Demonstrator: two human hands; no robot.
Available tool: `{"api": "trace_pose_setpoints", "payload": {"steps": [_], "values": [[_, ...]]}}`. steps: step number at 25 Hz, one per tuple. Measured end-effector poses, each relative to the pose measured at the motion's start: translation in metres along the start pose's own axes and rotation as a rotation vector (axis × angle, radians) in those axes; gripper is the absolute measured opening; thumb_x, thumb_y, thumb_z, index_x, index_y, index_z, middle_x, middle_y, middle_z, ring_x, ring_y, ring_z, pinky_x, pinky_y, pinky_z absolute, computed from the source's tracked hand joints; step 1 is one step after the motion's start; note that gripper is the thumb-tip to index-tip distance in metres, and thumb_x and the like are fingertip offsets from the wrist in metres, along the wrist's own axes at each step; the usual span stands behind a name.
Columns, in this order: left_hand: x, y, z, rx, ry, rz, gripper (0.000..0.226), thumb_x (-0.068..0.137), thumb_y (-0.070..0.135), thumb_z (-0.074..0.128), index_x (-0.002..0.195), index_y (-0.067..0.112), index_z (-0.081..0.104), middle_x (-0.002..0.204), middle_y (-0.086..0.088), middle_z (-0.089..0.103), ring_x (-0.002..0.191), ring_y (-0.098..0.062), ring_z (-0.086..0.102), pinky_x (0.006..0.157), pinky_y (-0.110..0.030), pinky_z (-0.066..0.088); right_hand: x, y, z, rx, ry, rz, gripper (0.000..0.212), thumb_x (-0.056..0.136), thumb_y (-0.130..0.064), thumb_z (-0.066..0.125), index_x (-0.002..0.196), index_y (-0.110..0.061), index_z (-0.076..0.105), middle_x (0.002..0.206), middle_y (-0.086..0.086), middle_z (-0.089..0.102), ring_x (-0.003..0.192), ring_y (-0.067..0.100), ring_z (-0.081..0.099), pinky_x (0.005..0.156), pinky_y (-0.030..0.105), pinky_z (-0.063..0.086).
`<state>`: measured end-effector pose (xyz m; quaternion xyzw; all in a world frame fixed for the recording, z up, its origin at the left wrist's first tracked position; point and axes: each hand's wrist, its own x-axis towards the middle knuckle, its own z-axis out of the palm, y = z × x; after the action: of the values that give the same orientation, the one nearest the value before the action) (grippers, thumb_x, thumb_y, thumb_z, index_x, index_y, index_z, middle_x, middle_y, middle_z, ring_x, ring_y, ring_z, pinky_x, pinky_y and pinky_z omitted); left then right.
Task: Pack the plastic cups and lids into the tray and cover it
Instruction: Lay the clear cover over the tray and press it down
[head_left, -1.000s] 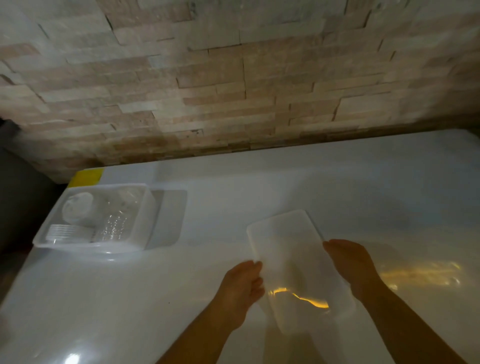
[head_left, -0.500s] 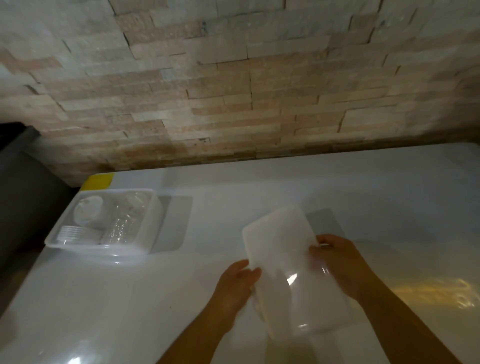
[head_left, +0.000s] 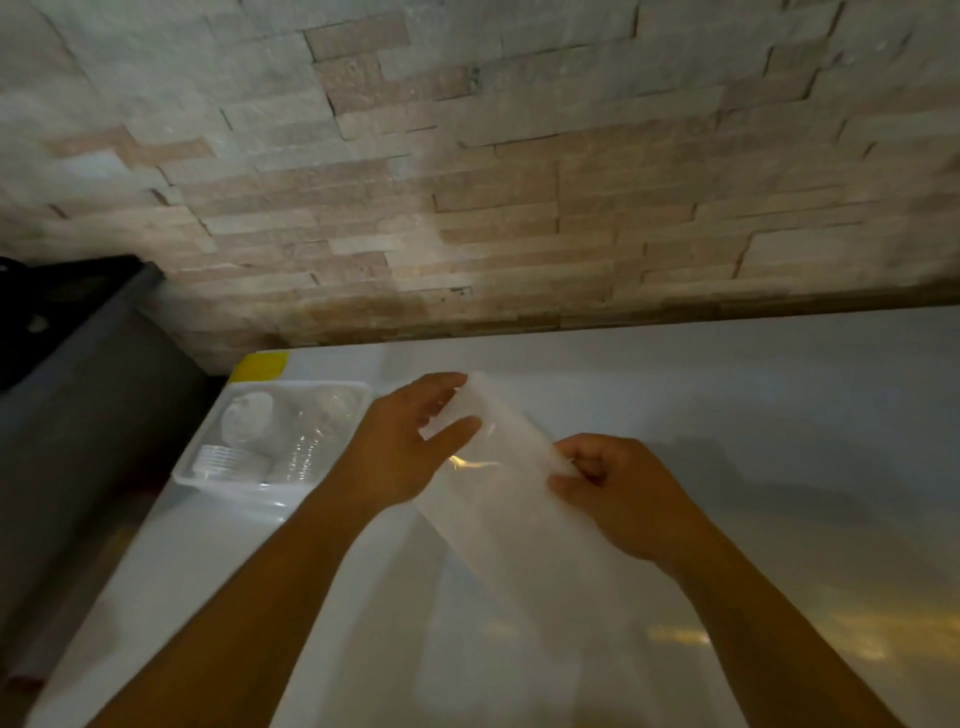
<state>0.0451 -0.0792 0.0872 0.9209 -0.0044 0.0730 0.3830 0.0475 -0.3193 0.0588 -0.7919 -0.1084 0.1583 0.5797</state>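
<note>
A translucent white tray cover (head_left: 511, 499) is held tilted above the white table, between both hands. My left hand (head_left: 400, 452) grips its far left edge, thumb on top. My right hand (head_left: 618, 493) pinches its right edge. To the left, at the table's left edge, stands the white plastic tray (head_left: 205, 470). Inside it lie clear plastic cups (head_left: 311, 441) on their sides and a stack of lids (head_left: 221, 460) at the near left corner.
The white table (head_left: 727, 415) runs back to a stone brick wall (head_left: 467, 208). A yellow patch (head_left: 260, 365) marks the table's far left corner. A dark grey surface (head_left: 78, 389) lies beyond the table's left edge.
Both hands have lifted the cover off the table and carried it left toward the tray. My left hand has shifted up to the cover's far edge. The camera view has tilted.
</note>
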Motion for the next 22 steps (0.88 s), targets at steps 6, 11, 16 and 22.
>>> {"api": "trace_pose_setpoints", "payload": {"steps": [6,11,16,22], "values": [[-0.007,-0.032,-0.059,-0.215,0.017,0.002,0.012,0.084,0.031,0.067,0.081,0.043,0.069,0.080,0.020,0.072,0.073,0.001,0.067,0.059,-0.006,0.048,0.010,-0.019,0.038,-0.045,-0.077,-0.042,0.018,0.084,-0.029,0.069,0.087,-0.046,0.071,0.079,-0.022,0.075,0.068,0.001,0.072,0.056,0.012,0.052],[-0.027,-0.090,-0.104,-0.500,0.111,-0.079,0.014,0.089,0.014,0.062,0.081,0.021,0.072,0.077,0.002,0.074,0.066,-0.010,0.070,0.055,-0.016,0.054,0.026,-0.014,0.064,0.015,-0.006,0.089,0.013,0.080,-0.019,0.075,0.087,-0.030,0.074,0.082,-0.001,0.078,0.076,0.017,0.074,0.072,0.034,0.060],[-0.048,-0.155,-0.150,-0.579,0.167,-0.239,0.026,0.080,0.040,0.063,0.081,0.014,0.068,0.070,-0.004,0.067,0.063,-0.021,0.065,0.054,-0.026,0.056,0.051,-0.019,0.126,0.234,0.102,0.218,0.011,0.080,-0.005,0.071,0.083,-0.016,0.074,0.080,0.009,0.077,0.073,0.023,0.074,0.060,0.030,0.059],[-0.055,-0.233,-0.200,-0.425,0.175,-0.364,0.018,0.086,0.036,0.064,0.086,0.019,0.070,0.080,-0.010,0.072,0.075,-0.027,0.071,0.069,-0.043,0.061,0.087,-0.029,0.205,0.226,0.247,0.233,0.010,0.081,-0.016,0.074,0.079,-0.025,0.071,0.080,0.009,0.076,0.074,0.024,0.074,0.064,0.039,0.062]]}}
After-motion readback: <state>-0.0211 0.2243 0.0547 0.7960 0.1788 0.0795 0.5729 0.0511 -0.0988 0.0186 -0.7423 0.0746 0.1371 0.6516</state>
